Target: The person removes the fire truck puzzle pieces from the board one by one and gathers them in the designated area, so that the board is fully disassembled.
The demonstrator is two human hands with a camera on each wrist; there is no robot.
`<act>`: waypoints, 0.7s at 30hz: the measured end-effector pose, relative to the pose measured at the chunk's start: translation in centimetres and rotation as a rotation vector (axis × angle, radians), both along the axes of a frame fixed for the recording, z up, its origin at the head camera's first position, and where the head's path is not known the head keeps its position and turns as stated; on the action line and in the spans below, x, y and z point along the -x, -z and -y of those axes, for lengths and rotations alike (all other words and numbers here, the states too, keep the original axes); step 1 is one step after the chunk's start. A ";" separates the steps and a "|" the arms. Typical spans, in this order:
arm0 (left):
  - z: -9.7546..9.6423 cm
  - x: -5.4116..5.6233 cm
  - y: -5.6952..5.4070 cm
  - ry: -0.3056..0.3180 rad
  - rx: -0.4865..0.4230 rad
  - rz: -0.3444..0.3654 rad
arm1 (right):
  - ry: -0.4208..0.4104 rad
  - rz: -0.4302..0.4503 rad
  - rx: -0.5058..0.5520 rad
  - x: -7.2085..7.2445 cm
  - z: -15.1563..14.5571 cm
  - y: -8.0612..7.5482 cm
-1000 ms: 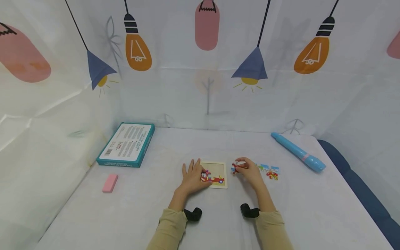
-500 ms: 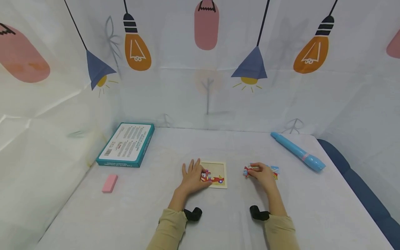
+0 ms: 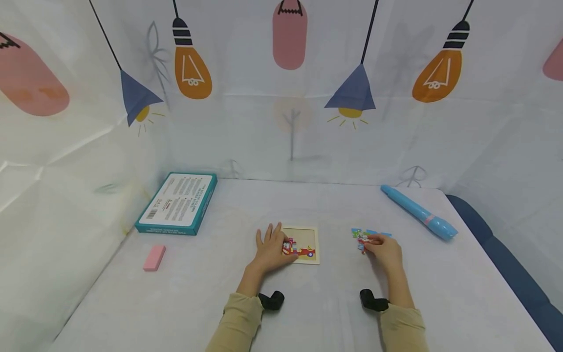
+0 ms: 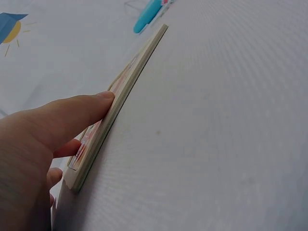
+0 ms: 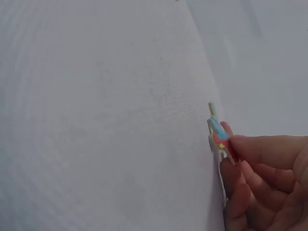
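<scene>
A square wooden puzzle tray [image 3: 311, 234] lies flat on the table, with red car pieces [image 3: 303, 252] set in its lower part. My left hand [image 3: 269, 248] rests on the tray's left side, fingers spread. In the left wrist view its thumb [image 4: 72, 113] presses on the tray's near rim. To the right, my right hand [image 3: 387, 252] pinches a red and blue puzzle piece [image 5: 224, 143] between thumb and fingers. Other loose puzzle pieces [image 3: 357, 233], blue and green, lie just behind that hand, which partly hides them.
At the back left lies a teal box [image 3: 178, 203] with a white printed face. A pink block [image 3: 154, 258] sits in front of it. A light blue tube-shaped object [image 3: 418, 212] lies at the back right, near a dark blue seat edge [image 3: 497, 249].
My right hand has moved right, away from the tray and over to the loose pieces, still pinching its piece. The left hand has stayed in place on the tray.
</scene>
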State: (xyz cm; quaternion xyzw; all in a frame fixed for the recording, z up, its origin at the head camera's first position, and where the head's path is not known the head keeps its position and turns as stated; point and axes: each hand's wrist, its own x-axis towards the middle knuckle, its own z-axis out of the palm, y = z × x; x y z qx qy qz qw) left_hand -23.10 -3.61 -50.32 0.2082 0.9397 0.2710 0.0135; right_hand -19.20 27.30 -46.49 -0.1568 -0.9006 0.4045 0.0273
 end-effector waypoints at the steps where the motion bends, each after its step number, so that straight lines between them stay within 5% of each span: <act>1: 0.0 0.0 0.0 -0.001 -0.004 0.002 | 0.007 0.007 -0.003 0.0 -0.1 -0.1; 21: 0.0 0.1 -0.5 -0.001 -0.001 0.039 | 0.088 -0.036 -0.096 0.0 -0.2 0.2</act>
